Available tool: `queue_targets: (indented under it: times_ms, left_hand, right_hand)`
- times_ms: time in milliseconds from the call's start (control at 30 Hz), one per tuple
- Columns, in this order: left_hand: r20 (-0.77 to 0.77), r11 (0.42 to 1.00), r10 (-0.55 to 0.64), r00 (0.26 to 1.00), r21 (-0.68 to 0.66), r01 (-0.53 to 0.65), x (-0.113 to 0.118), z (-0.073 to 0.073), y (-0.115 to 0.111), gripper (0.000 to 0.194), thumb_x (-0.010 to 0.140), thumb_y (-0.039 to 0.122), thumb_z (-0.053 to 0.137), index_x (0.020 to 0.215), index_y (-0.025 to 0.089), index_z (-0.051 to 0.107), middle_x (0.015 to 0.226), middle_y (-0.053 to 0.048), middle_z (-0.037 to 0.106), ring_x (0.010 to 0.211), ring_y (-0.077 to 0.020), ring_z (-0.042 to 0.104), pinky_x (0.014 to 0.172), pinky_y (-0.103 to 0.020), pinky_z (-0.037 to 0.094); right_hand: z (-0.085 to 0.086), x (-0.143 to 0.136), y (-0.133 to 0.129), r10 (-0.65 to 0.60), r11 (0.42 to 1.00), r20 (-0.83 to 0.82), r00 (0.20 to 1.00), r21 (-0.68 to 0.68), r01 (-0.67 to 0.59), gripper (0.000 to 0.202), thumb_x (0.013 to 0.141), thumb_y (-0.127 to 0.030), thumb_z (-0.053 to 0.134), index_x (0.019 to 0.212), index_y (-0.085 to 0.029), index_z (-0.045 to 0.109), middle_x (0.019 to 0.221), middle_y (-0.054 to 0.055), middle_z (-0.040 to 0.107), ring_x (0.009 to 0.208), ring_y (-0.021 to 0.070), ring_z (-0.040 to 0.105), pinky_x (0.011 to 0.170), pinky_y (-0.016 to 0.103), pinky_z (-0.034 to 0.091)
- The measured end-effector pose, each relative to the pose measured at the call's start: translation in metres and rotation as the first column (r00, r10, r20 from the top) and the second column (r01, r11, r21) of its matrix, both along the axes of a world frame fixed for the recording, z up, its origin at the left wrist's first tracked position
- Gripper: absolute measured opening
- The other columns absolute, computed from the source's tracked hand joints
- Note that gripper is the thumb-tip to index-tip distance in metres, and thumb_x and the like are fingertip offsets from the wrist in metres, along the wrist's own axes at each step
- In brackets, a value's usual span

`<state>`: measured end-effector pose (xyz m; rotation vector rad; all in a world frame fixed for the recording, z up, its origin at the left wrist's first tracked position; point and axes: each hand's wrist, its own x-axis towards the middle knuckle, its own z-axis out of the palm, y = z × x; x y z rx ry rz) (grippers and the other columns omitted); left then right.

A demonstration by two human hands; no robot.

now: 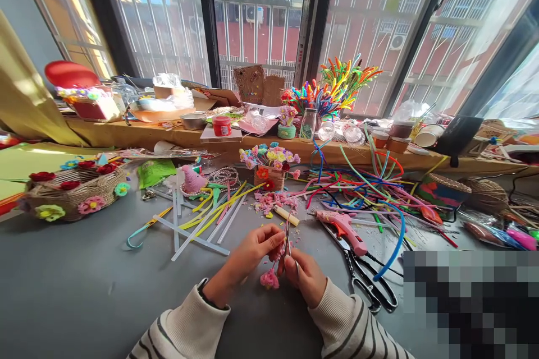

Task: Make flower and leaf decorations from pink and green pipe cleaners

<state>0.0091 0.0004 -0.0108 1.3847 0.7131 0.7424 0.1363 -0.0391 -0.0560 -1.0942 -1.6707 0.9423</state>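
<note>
Watching remotely, I am seeing the left hand [257,248] pinching a pink flower [269,279] by its stem, apparently steadying it for scissors [288,237] the right hand [308,277] is gripping; the flower is hanging between them over the gray table [67,286].

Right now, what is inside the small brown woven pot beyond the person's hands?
Yellow, pink and pale blue artificial flowers rise from the woven pot. Their stem ends and the pot's bottom can't be seen; blooms and the front wall cover them.
</note>
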Motion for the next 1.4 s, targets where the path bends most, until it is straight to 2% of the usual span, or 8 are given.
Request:
queue_targets:
  times_ms: [167, 300, 433, 667, 900, 1133, 1300, 1400]
  left_hand:
    - [0.010, 1.000, -0.017, 1.000, 0.020, 0.017, 0.001, -0.001, 0.001, 0.021, 0.071, 0.032, 0.046, 0.063, 0.013, 0.044, 0.053, 0.004, 0.040, 0.047, -0.0051, 0.036, 0.048, -0.018, 0.029]
    - [0.023, 1.000, -0.007, 1.000, -0.001, 0.007, 0.002, -0.003, 0.002, 0.021, 0.071, 0.032, 0.045, 0.061, 0.014, 0.042, 0.051, 0.005, 0.038, 0.046, -0.0051, 0.035, 0.047, -0.018, 0.029]
    - [0.039, 1.000, -0.002, 0.999, -0.010, 0.002, 0.001, -0.003, 0.003, 0.020, 0.070, 0.032, 0.046, 0.061, 0.014, 0.042, 0.051, 0.005, 0.038, 0.047, -0.0053, 0.035, 0.048, -0.018, 0.030]
    - [0.046, 1.000, -0.012, 0.999, -0.015, 0.013, 0.001, -0.002, 0.001, 0.019, 0.072, 0.029, 0.044, 0.061, 0.014, 0.043, 0.051, 0.005, 0.038, 0.047, -0.0053, 0.035, 0.049, -0.018, 0.030]
    - [0.044, 1.000, -0.004, 0.999, -0.010, 0.004, 0.001, -0.003, 0.001, 0.019, 0.072, 0.029, 0.043, 0.061, 0.014, 0.043, 0.051, 0.004, 0.038, 0.047, -0.0057, 0.035, 0.049, -0.019, 0.030]
    - [0.021, 0.999, -0.017, 1.000, -0.030, 0.018, 0.000, -0.002, 0.001, 0.021, 0.071, 0.032, 0.045, 0.060, 0.014, 0.043, 0.052, 0.004, 0.038, 0.048, -0.0058, 0.036, 0.050, -0.019, 0.031]
    - [0.033, 0.999, 0.004, 0.999, -0.044, -0.002, 0.000, -0.002, 0.002, 0.021, 0.069, 0.033, 0.047, 0.059, 0.014, 0.044, 0.051, 0.004, 0.039, 0.047, -0.0059, 0.036, 0.049, -0.019, 0.030]
    - [0.035, 0.999, -0.005, 0.999, -0.053, 0.006, 0.000, -0.002, 0.001, 0.021, 0.069, 0.032, 0.047, 0.059, 0.014, 0.044, 0.052, 0.003, 0.040, 0.047, -0.0060, 0.037, 0.049, -0.020, 0.030]
  right_hand:
    - [0.006, 0.000, -0.001, -0.003, 1.000, 0.070, 0.998, 0.029, 0.001, 0.050, 0.073, -0.055, 0.024, 0.057, -0.014, 0.048, 0.046, -0.002, 0.039, 0.044, 0.0076, 0.037, 0.043, 0.020, 0.029]
    - [0.012, 0.001, -0.001, -0.077, 0.997, 0.157, 0.985, 0.021, 0.074, 0.047, 0.073, -0.052, 0.028, 0.056, -0.014, 0.050, 0.048, 0.000, 0.047, 0.045, 0.0091, 0.040, 0.046, 0.021, 0.031]
    - [0.011, 0.001, -0.001, -0.108, 0.994, 0.160, 0.981, 0.009, 0.108, 0.044, 0.072, -0.050, 0.031, 0.055, -0.015, 0.051, 0.046, 0.000, 0.049, 0.044, 0.0089, 0.041, 0.046, 0.021, 0.032]
    - [0.010, 0.000, -0.001, -0.034, 0.999, 0.112, 0.993, 0.008, 0.033, 0.046, 0.073, -0.051, 0.028, 0.058, -0.014, 0.049, 0.048, -0.001, 0.046, 0.045, 0.0087, 0.040, 0.045, 0.020, 0.032]
    - [0.011, 0.000, 0.000, -0.075, 0.997, 0.130, 0.989, 0.015, 0.073, 0.043, 0.074, -0.049, 0.030, 0.058, -0.016, 0.051, 0.047, -0.001, 0.047, 0.046, 0.0096, 0.042, 0.047, 0.021, 0.033]
    - [0.009, 0.000, 0.000, -0.023, 1.000, 0.086, 0.996, 0.016, 0.022, 0.043, 0.075, -0.049, 0.029, 0.059, -0.015, 0.050, 0.049, -0.001, 0.047, 0.046, 0.0085, 0.041, 0.046, 0.020, 0.032]
    - [0.006, -0.001, 0.002, -0.133, 0.991, 0.113, 0.985, 0.010, 0.133, 0.040, 0.071, -0.048, 0.036, 0.048, -0.017, 0.041, 0.044, -0.002, 0.045, 0.043, 0.0082, 0.039, 0.045, 0.020, 0.032]
    - [0.006, -0.001, 0.003, -0.148, 0.989, 0.102, 0.984, -0.005, 0.149, 0.041, 0.070, -0.049, 0.036, 0.046, -0.017, 0.038, 0.044, -0.002, 0.045, 0.042, 0.0081, 0.040, 0.045, 0.021, 0.032]
